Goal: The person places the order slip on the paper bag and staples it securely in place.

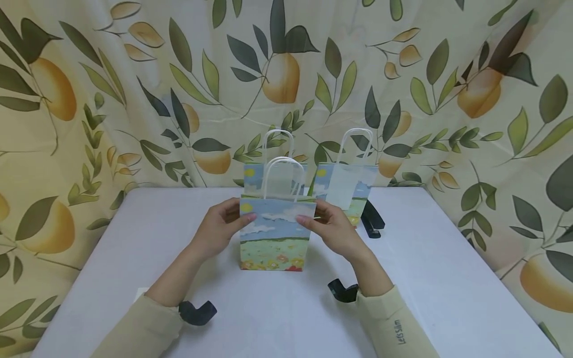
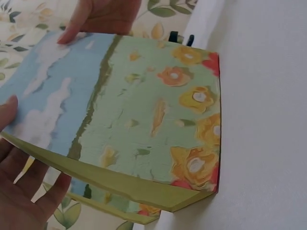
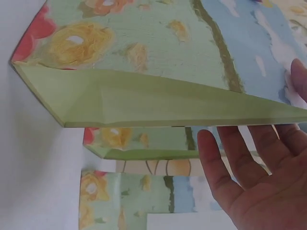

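A small paper gift bag (image 1: pixel 275 251), painted with sky, clouds and a flowery meadow, stands upright at mid-table with white handles up. My left hand (image 1: pixel 216 227) grips its upper left edge, thumb on the front and fingers behind. At the opposite edge my right hand (image 1: pixel 336 229) holds it the same way, thumb over the clouds. In the right wrist view the bag's green side gusset (image 3: pixel 115 98) is folded slightly inward, with the fingers (image 3: pixel 240 158) spread beneath it. Its back face is hidden.
Directly behind stands a matching bag (image 1: pixel 252 179), partly covered by the front one. Another matching bag (image 1: pixel 321 181), with a white card (image 1: pixel 341 186) against its front, stands back right. Beside that lies a black stapler (image 1: pixel 372 220). A fruit-patterned curtain (image 1: pixel 286 114) hangs behind the white table (image 1: pixel 268 318).
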A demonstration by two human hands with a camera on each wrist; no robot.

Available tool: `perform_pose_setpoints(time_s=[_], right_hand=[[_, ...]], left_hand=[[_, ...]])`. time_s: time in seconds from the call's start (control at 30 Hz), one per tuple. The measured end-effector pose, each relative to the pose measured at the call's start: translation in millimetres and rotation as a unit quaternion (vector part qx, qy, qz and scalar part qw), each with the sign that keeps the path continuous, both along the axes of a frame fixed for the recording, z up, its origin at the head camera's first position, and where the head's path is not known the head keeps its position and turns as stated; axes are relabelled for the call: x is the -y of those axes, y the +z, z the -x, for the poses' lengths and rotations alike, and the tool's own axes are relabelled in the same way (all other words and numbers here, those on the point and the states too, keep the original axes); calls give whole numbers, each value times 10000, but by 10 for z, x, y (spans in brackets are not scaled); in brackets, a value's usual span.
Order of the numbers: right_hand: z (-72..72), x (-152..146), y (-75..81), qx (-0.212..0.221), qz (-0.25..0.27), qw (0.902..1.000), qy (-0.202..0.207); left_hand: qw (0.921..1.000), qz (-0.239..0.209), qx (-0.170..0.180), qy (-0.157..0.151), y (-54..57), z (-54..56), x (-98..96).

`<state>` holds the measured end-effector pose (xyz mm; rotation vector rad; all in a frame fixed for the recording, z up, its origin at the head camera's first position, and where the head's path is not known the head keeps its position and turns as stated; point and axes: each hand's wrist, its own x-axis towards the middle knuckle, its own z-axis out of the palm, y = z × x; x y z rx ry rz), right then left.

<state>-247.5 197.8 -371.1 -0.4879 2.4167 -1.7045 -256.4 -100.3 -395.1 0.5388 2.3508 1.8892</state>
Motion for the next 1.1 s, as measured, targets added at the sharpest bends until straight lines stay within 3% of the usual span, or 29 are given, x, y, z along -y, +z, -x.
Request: perform_pose_setpoints(time_s=[0.57, 1.1], right_hand=[[18, 49, -24, -132, -5, 9999, -106], [26, 59, -22, -277, -262, 9989, -273]], left_hand=[[9993, -345, -84, 126, -74, 29, 17], [9989, -290, -193, 300, -53, 23, 18]])
